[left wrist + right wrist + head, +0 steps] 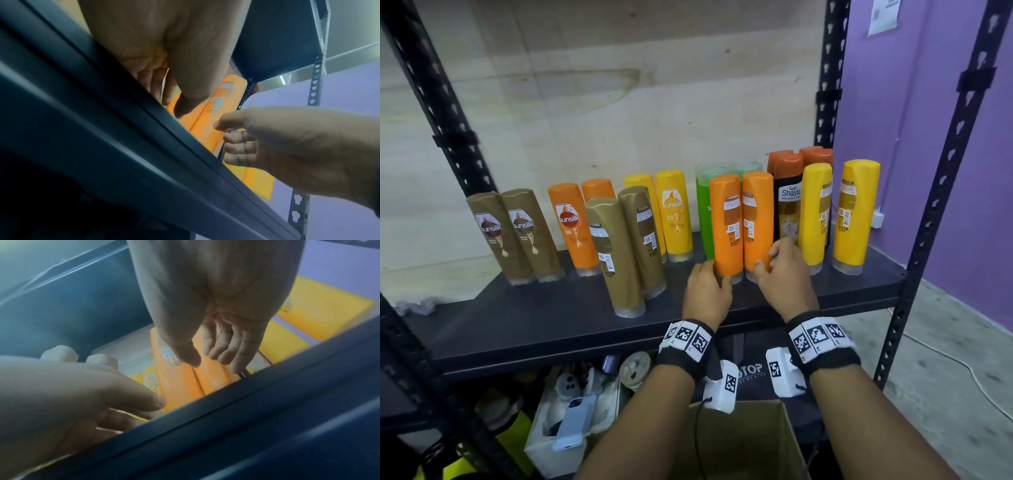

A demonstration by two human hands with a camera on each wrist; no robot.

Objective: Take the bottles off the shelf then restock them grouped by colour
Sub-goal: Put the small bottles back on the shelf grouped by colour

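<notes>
Two orange bottles [726, 222] [756, 219] stand side by side, labels' backs toward me, near the front of the dark shelf board [551, 325]. My left hand [717, 274] grips the base of the left one, thumb on its front and fingers round its left side. My right hand [768, 255] grips the base of the right one, thumb in front and fingers round its right side. In the right wrist view the right hand [209, 361] has its thumb near the seam between the two bottles [179, 382]. Both bottles rest on the board.
On the board from left to right are brown bottles [517, 236], orange ones [571, 226], two more brown [616, 257], yellow [674, 216], green [703, 205], a dark Safi Shayla bottle [789, 202] and yellow ones [854, 212]. An open cardboard box [750, 442] sits below my wrists.
</notes>
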